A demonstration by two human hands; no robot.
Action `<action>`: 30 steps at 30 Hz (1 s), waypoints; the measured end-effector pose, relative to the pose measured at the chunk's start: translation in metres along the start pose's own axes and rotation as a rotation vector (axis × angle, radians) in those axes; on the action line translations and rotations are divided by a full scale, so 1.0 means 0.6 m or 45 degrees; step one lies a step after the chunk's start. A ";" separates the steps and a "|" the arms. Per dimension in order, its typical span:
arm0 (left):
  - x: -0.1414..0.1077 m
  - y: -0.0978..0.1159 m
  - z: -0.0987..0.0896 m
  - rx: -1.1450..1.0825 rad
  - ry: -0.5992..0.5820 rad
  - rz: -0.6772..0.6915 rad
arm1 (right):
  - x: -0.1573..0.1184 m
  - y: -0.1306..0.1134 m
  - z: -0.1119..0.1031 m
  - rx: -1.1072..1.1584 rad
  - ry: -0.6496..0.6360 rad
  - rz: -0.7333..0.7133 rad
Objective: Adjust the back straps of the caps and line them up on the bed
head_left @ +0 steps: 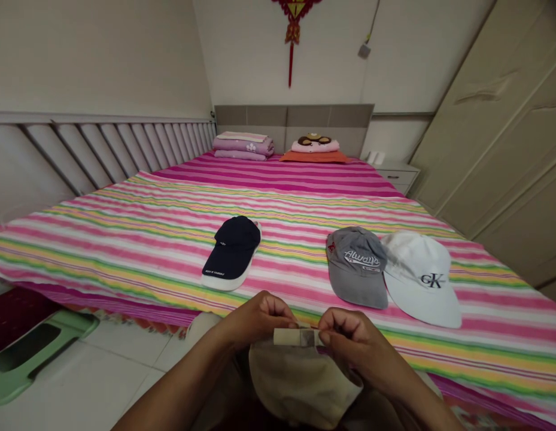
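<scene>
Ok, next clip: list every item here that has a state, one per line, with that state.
left hand: pinching the left end of the strap
right hand: pinching the right end of the strap
beige cap: held at its back strap, which is stretched between both hands
navy cap: lying on the bed, untouched
grey cap: lying on the bed, touching the white cap
white cap: lying on the bed, untouched
folded bedding: stacked at the headboard

Four caps (231,254) (one beige (300,383))
</scene>
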State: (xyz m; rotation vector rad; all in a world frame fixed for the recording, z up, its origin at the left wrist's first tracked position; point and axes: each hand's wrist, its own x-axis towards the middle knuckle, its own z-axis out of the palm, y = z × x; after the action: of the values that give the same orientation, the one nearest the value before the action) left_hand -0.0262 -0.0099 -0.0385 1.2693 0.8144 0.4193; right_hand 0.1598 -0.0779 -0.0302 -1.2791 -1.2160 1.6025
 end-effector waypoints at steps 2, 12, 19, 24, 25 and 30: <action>0.001 -0.002 0.003 -0.013 0.037 -0.002 | 0.001 -0.002 0.000 0.027 0.018 -0.014; 0.002 -0.009 0.024 -0.028 0.071 0.098 | 0.000 -0.006 0.004 0.086 0.094 -0.042; 0.003 -0.014 0.025 -0.091 0.059 0.124 | 0.000 -0.007 0.004 0.061 0.088 -0.054; 0.005 -0.017 0.021 -0.155 0.014 0.079 | 0.003 -0.008 0.003 0.042 0.021 -0.076; 0.005 -0.018 0.021 -0.185 0.008 0.064 | 0.004 -0.008 0.002 0.042 0.012 -0.089; 0.006 -0.018 0.023 -0.243 0.004 0.076 | 0.007 -0.007 0.004 0.069 -0.020 -0.093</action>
State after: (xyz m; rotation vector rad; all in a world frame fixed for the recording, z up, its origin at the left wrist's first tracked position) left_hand -0.0155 -0.0198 -0.0490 1.1173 0.7228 0.5346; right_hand 0.1563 -0.0735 -0.0272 -1.1771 -1.2070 1.5853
